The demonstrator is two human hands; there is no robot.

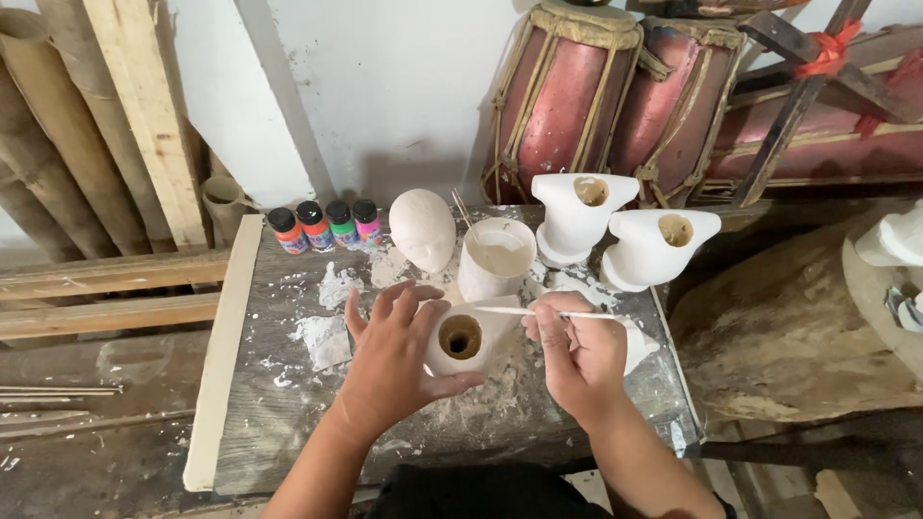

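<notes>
My left hand [394, 356] cups a white figure body with a round brown hole [463, 338], lying on the paint-splashed board [288, 404]. A thin brush [538, 311] lies across the white piece, pinched in my right hand [577, 351], its tip pointing left. Just behind stands a white-coated cup [495, 258] with more sticks in it. A smooth white head shape [422, 229] stands left of the cup. Two more white hollow bodies [577, 213] [656, 248] stand at the back right of the board.
Several small paint bottles [325, 226] with black caps line the back left of the board. Red drums [615, 91] lean against the wall behind. Wooden planks [115, 106] stand at the left, and a large log [788, 327] lies at the right.
</notes>
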